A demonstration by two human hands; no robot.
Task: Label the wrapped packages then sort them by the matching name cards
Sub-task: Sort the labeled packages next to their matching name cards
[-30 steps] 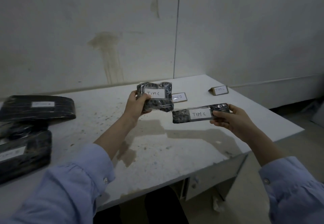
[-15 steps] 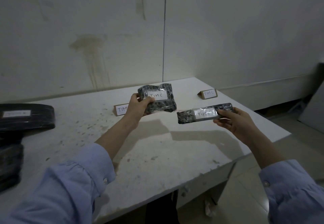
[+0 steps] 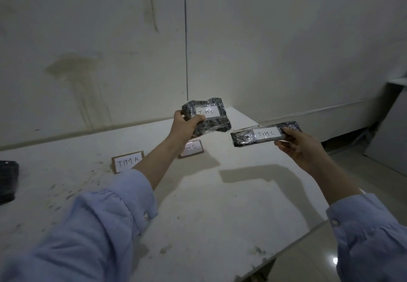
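Observation:
My left hand (image 3: 184,124) grips a squarish black wrapped package (image 3: 214,121) with a white label reading TIM C, held above the table's far right corner. My right hand (image 3: 298,147) holds a long flat black wrapped package (image 3: 244,137), also labelled TIM C, just right of the first and slightly lower. On the white table (image 3: 231,211) stand two folded name cards: TIM A (image 3: 127,161) and, partly behind my left forearm, one reading TIM B (image 3: 193,148). The TIM C card is hidden behind the packages.
Another black wrapped package (image 3: 7,180) lies at the table's left edge, cut off by the frame. A stained wall runs behind the table. The table's right edge drops to a tiled floor; a grey cabinet (image 3: 387,136) stands at the far right.
Both hands carried their packages up and toward the far right corner. The view swung right, so the left-side packages mostly left the frame and the TIM A card came into sight.

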